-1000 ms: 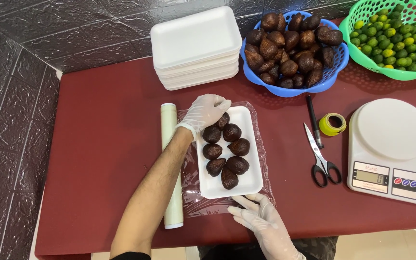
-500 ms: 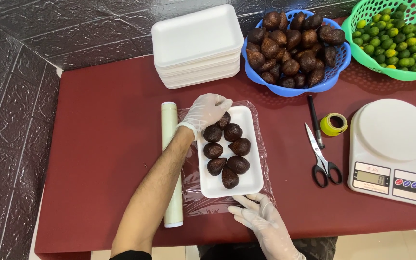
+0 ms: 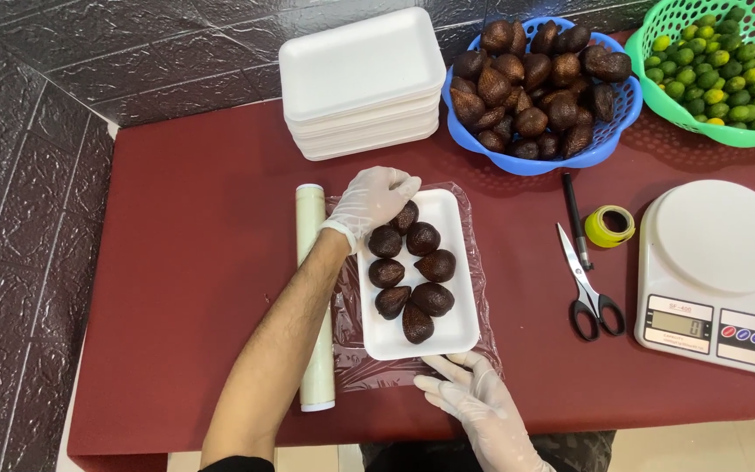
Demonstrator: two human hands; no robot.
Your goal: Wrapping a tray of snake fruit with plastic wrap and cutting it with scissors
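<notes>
A white foam tray [image 3: 456, 328] lies on a sheet of clear film [image 3: 482, 288] on the red table, with several dark brown scaly fruits [image 3: 412, 271] in it. My left hand [image 3: 376, 199], in a white glove, rests on the tray's far left corner and touches the topmost fruit. My gloved right hand [image 3: 474, 395] lies flat at the tray's near edge, fingers on the film. The roll of clear film [image 3: 313, 288] lies just left of the tray, partly under my left forearm.
A stack of white foam trays [image 3: 360, 83] stands at the back. A blue basket [image 3: 626, 109] holds more brown fruits; a green basket [image 3: 657, 83] holds small green limes. Scissors [image 3: 585, 284], a black pen [image 3: 574, 218], a yellow tape roll [image 3: 610, 225] and a white kitchen scale [image 3: 716, 275] lie right.
</notes>
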